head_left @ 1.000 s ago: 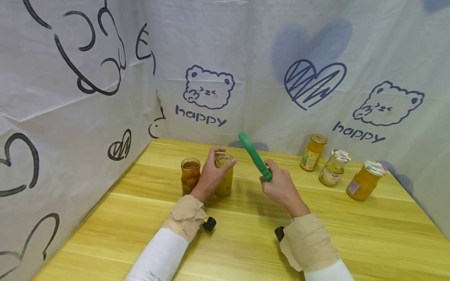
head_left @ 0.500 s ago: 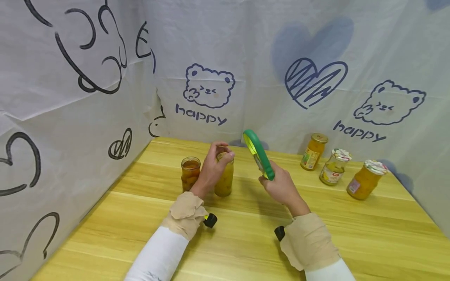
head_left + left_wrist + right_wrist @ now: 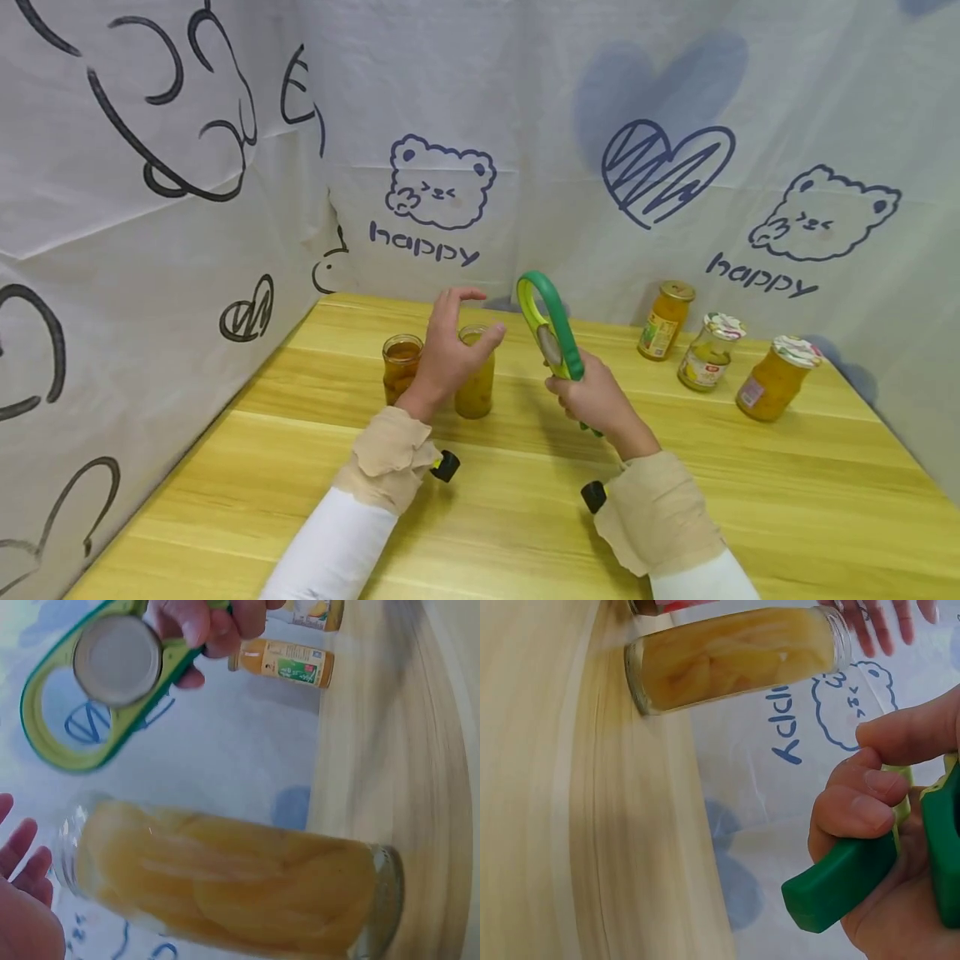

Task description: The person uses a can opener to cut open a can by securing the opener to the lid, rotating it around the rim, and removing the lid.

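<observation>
My right hand (image 3: 600, 400) grips a green and yellow jar opener (image 3: 558, 321) by its handles (image 3: 840, 885), raised above the table. A round metal lid (image 3: 118, 660) sits in the opener, off any jar. Beside it stands an uncovered tall glass jar of yellow fruit (image 3: 476, 387), upright on the table. Around its top my left hand (image 3: 450, 358) is spread, thumb and fingers apart; in the left wrist view its fingers (image 3: 26, 855) are off the glass rim. Partly behind that hand is a second lidless jar, with dark orange contents (image 3: 399, 371).
At the right back stand three lidded jars: a tall one with a gold lid (image 3: 666, 321), a small one with a patterned lid (image 3: 709, 354) and a wider orange one (image 3: 772, 383). White sheets with drawings (image 3: 555, 125) wall the wooden table (image 3: 510, 508) behind and at left.
My left hand's fingers have spread and lifted away from the jar's top. The opener has turned in my right hand, so its yellow inner side and the lid now show.
</observation>
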`<state>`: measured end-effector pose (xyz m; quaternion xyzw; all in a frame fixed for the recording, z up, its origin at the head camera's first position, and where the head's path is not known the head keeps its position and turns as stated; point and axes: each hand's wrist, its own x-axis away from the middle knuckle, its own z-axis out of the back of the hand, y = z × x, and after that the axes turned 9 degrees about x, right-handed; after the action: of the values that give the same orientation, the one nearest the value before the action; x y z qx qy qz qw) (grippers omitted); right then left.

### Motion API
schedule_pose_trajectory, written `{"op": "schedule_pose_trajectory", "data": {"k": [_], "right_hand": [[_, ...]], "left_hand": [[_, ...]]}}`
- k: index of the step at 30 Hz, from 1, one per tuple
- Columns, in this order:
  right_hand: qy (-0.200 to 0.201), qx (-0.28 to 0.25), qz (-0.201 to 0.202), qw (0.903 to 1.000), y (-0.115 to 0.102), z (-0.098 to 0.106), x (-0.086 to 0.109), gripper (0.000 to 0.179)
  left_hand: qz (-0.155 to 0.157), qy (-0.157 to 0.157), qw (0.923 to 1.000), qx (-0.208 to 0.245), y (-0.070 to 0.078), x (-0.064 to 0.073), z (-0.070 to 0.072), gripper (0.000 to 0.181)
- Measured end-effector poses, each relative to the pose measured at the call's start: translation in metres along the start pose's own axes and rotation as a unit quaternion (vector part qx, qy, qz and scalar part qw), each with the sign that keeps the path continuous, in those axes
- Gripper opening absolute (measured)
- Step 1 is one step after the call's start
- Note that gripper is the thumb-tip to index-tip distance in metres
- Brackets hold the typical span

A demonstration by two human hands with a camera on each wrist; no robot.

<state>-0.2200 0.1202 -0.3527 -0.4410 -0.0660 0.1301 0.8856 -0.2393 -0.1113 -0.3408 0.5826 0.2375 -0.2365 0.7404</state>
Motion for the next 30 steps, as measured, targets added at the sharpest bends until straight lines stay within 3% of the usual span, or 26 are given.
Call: {"op": "schedule_pose_trajectory", "data": {"k": [5,9,13,19,30], "right_hand": [[-0.030,-0.058,-0.022,0.9976,-0.004,-0.001,0.002,0.024],[-0.048,-0.101,-0.030,0.9932,-0.007,-0.003,0.004,0.020],[-0.066,-0.125,-0.025,0.9897,-0.011,-0.006,0.008,0.007],[-0.086,-0.145,-0.013,0.9856,-0.019,-0.010,0.013,0.024],[-0.102,-0.182,-0.013,0.9778,-0.025,-0.008,0.022,0.006]], "left_hand": [[-0.101,-0.014,0.9922,-0.072,0.011,0.002,-0.010,0.048],[-0.156,-0.023,0.9814,-0.109,0.017,0.003,-0.016,0.051],[-0.171,-0.051,0.9768,-0.119,0.018,0.004,-0.019,0.056],[-0.173,-0.108,0.9731,-0.106,0.024,0.004,-0.020,0.063],[-0.231,-0.130,0.9538,-0.141,0.031,0.005,-0.026,0.066]]}}
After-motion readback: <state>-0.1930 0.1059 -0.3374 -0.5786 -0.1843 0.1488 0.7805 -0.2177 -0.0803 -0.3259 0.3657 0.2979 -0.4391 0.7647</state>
